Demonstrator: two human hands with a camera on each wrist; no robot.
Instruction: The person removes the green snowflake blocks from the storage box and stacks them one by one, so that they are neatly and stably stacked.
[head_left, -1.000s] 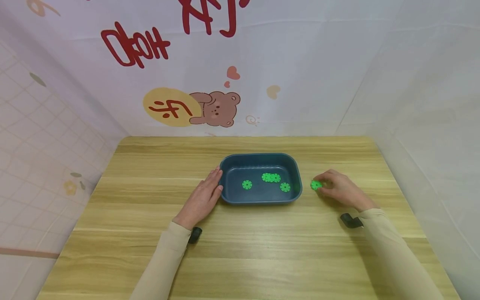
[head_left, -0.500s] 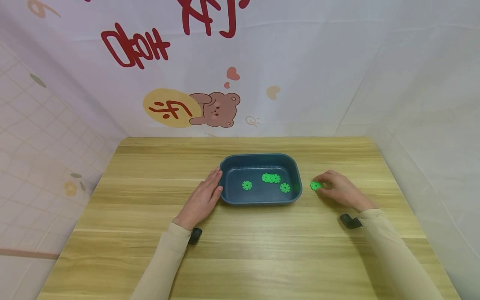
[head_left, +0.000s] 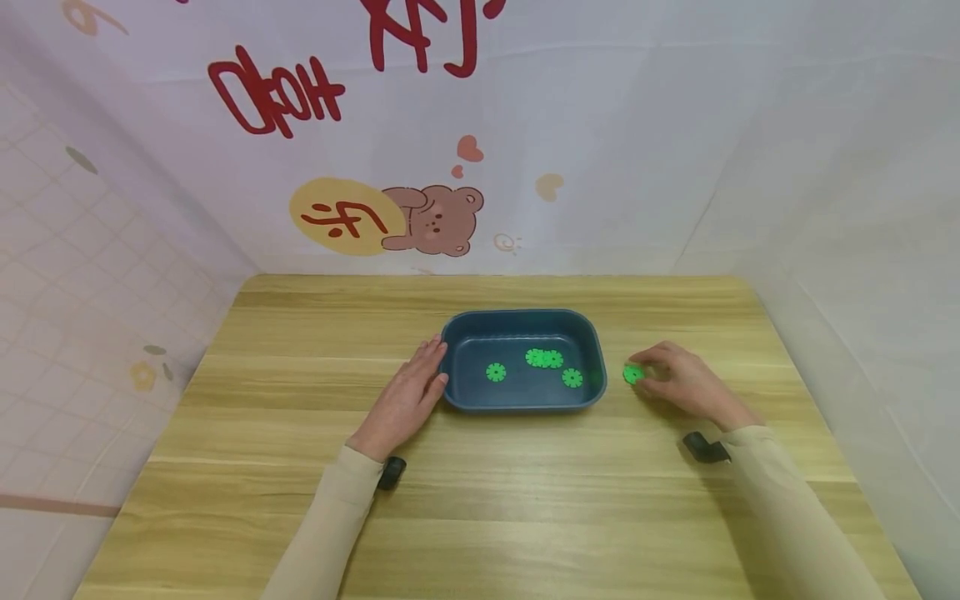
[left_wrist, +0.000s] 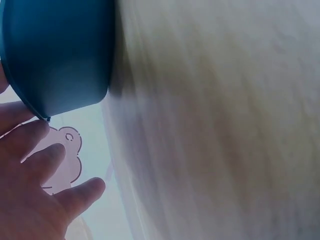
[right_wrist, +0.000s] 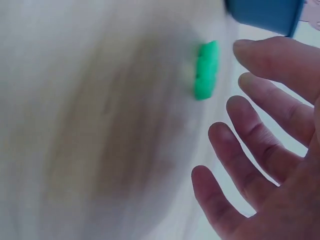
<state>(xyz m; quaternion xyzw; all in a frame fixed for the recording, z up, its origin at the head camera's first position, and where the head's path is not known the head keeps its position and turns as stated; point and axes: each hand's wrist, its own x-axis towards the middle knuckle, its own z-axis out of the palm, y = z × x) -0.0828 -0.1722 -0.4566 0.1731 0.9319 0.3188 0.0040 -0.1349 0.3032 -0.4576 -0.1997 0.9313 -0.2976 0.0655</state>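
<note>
In the head view, my left hand (head_left: 405,398) rests its straight fingers against the left side of a dark blue rectangular tub (head_left: 450,398). The left wrist view shows those fingers (left_wrist: 82,196) spread beside the tub's wall (left_wrist: 60,60). My right hand (head_left: 686,383) is right of the tub, with thumb and fingers around a green notched disc (head_left: 633,374) on the table. From the right wrist, that green piece (right_wrist: 206,71) looks thick like a small stack, and a gap shows between it and the relaxed fingers (right_wrist: 242,157). Inside the tub lie a single green disc (head_left: 496,372), an overlapping cluster (head_left: 543,358) and another disc (head_left: 572,378).
The wood-grain table (head_left: 517,500) stretches in front of and around the tub. A white printed cloth (head_left: 600,125) with a bear hangs behind it, and pale cloth walls stand at both sides. A black device (head_left: 705,447) is at the right wrist, another (head_left: 392,472) at the left.
</note>
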